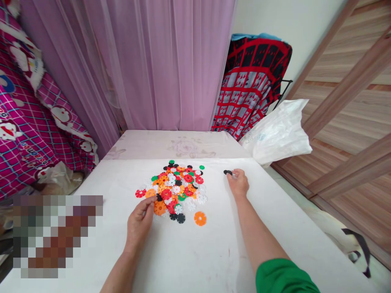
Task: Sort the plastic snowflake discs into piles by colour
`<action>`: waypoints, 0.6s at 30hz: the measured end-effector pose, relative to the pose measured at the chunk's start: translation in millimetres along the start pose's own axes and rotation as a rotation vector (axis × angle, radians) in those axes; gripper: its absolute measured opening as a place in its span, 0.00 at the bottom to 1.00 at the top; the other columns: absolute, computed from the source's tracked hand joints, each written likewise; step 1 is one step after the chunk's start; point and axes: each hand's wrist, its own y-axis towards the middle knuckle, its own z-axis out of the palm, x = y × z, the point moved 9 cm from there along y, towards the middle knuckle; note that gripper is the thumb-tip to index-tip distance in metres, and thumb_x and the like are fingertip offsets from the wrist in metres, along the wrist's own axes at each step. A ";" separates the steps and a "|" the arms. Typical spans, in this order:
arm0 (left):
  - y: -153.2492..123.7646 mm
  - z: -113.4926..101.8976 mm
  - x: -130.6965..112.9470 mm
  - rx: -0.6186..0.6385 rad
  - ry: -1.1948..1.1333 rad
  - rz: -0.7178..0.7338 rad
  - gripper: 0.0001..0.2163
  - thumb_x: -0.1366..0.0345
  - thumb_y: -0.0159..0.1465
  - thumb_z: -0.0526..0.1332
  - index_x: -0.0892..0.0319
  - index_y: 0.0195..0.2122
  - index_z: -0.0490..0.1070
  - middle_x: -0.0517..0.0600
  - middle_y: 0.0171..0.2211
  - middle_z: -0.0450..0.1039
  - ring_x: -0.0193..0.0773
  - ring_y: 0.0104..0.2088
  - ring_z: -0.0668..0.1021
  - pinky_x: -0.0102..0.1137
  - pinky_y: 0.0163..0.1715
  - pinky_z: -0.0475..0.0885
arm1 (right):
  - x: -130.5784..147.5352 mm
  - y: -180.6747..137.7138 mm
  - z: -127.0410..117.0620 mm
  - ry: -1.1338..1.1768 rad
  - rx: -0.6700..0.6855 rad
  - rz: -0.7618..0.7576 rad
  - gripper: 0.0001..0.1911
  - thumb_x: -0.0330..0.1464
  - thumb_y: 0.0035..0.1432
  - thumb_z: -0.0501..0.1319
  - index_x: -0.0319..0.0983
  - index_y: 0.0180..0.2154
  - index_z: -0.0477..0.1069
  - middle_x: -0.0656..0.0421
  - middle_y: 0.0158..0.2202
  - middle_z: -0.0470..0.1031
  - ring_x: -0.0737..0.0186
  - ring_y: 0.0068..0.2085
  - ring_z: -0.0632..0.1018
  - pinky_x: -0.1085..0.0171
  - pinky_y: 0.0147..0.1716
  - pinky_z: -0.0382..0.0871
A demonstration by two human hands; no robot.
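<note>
A heap of notched plastic discs (166, 194) in red, orange, white, green, black and clear lies on the white-covered table. My left hand (139, 221) is at the heap's near left side, with thumb and forefinger pinched on a black disc (159, 197) at its edge. To the right of the heap, my right hand (239, 185) grips another black disc (227, 172) between its fingertips, close to the tabletop. An orange disc (200, 219) lies apart at the heap's near right. Two dark discs (181, 218) rest at the front edge.
The table (189, 260) runs back to a floral cloth strip (186, 146) and a purple curtain (171, 65). A white plastic bag (277, 132) hangs by the right edge. Wooden doors (345, 118) stand right; patterned pink fabric (45, 118) hangs left. A pixelated patch covers the lower left.
</note>
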 end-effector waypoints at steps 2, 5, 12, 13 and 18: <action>-0.7 -0.3 -0.4 0.000 0.005 -0.006 0.16 0.52 0.56 0.58 0.55 0.38 0.78 0.51 0.43 0.80 0.45 0.46 0.79 0.41 0.52 0.71 | 0.6 7.0 6.4 -0.014 0.030 -0.002 0.16 0.38 0.48 0.61 0.42 0.41 0.67 0.58 0.39 0.78 0.57 0.41 0.74 0.60 0.40 0.65; -1.3 -0.9 0.3 -0.003 0.010 -0.018 0.17 0.51 0.56 0.58 0.55 0.39 0.78 0.51 0.43 0.80 0.45 0.47 0.79 0.41 0.52 0.71 | 2.1 11.8 11.7 -0.037 0.061 -0.012 0.16 0.38 0.49 0.61 0.43 0.41 0.67 0.58 0.40 0.78 0.57 0.42 0.74 0.60 0.40 0.65; -2.0 -1.7 1.3 -0.006 0.009 -0.022 0.17 0.51 0.56 0.58 0.55 0.39 0.78 0.51 0.42 0.80 0.46 0.46 0.79 0.41 0.51 0.71 | 3.3 13.5 17.7 -0.059 0.111 -0.013 0.16 0.37 0.49 0.61 0.43 0.42 0.68 0.60 0.39 0.79 0.58 0.41 0.74 0.61 0.38 0.64; -2.1 -1.8 1.5 -0.008 0.007 -0.022 0.17 0.51 0.56 0.58 0.55 0.38 0.78 0.51 0.42 0.80 0.45 0.46 0.79 0.41 0.51 0.71 | 3.4 13.8 17.9 -0.060 0.111 -0.014 0.16 0.36 0.49 0.61 0.43 0.42 0.68 0.59 0.39 0.79 0.58 0.41 0.74 0.61 0.38 0.64; -2.2 -1.7 3.2 -0.010 0.004 -0.018 0.17 0.50 0.57 0.58 0.55 0.39 0.78 0.51 0.43 0.80 0.45 0.45 0.79 0.40 0.50 0.72 | 3.4 14.4 17.0 -0.069 0.093 -0.016 0.16 0.36 0.49 0.61 0.42 0.42 0.69 0.58 0.39 0.79 0.57 0.40 0.74 0.60 0.39 0.64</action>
